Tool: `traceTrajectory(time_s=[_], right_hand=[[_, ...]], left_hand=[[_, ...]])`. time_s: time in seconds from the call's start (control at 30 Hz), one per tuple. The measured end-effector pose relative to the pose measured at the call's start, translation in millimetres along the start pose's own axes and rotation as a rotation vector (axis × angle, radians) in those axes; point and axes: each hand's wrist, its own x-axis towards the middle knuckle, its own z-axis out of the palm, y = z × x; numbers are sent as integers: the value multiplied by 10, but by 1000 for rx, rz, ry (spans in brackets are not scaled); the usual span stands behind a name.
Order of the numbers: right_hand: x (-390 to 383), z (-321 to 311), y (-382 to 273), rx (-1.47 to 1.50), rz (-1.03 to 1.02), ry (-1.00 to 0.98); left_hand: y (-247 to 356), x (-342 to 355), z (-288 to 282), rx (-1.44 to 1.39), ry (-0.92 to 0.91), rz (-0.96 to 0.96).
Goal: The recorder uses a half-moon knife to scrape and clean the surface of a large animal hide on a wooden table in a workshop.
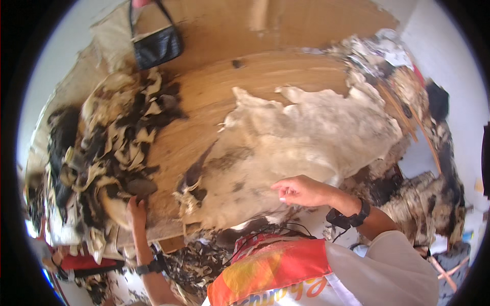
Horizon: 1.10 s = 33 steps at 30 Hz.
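Observation:
A large pale hide, with dark patches and a ragged edge, lies spread on the wooden table. Over its near part is my right hand, index finger stretched out and the other fingers loosely curled, with nothing seen in it. My left hand is at the near edge of a pile of black and white hide scraps. Its fingers are bent together beside a dark, rounded flat piece; their grip is partly hidden. A dark narrow strip of hide sticks out from the hide's left side.
A black handbag hangs from a person's hand at the table's far left. Wooden sticks and rolled hides lie at the right. More scraps cover the floor below the near edge. White walls stand at the sides.

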Motion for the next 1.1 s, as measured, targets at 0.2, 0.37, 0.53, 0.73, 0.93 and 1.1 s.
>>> traceTrajectory(time_s=[0.2, 0.37, 0.53, 0.73, 0.93, 1.1], right_hand=[[-828, -555, 812, -37, 219, 494], [-1419, -1182, 1525, -280, 467, 793], [-1882, -1875, 2503, -746, 568, 697], [-2272, -2445, 3240, -810, 437, 624], [-2529, -2471, 3204, -837, 249, 658], [-2570, -2513, 3122, -745, 226, 641]], left_hand=[[1468, -479, -551, 235, -159, 60], [2737, -1072, -330, -89, -181, 301], [2610, -642, 184, 271, -116, 234], [2209, -211, 194, 414, -181, 254], [2987, 502, 60, 668, -285, -119], [3172, -75, 486, 993, 17, 78]])
